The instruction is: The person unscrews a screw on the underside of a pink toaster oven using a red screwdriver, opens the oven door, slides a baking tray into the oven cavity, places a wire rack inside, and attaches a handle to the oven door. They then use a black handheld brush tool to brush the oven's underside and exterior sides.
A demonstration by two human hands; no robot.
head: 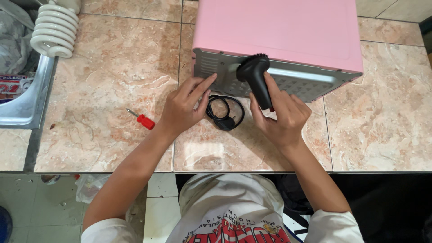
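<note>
Up close, the right hand (284,118) grips a black brush (255,76) against the grey back panel (292,83) of a pink oven (279,29). The left hand (184,108), fingers spread and empty, touches the panel's edge. A coiled black cord (225,112) lies between the hands; a red screwdriver (143,120) rests well left on the tiled counter (108,90).

A pink appliance (288,31) with a grey perforated back panel (292,83) stands at the far side of the marble-tiled worktop (99,90). The right hand (283,117) grips a black brush (256,76), its bristles pressed against the panel. The left hand (184,108) touches the panel's left edge with its fingertips. Between the hands lies a coiled black power cord (225,112). A small red-handled screwdriver (141,119) lies to the left, and a white spiral bulb (54,29) at far left.
</note>
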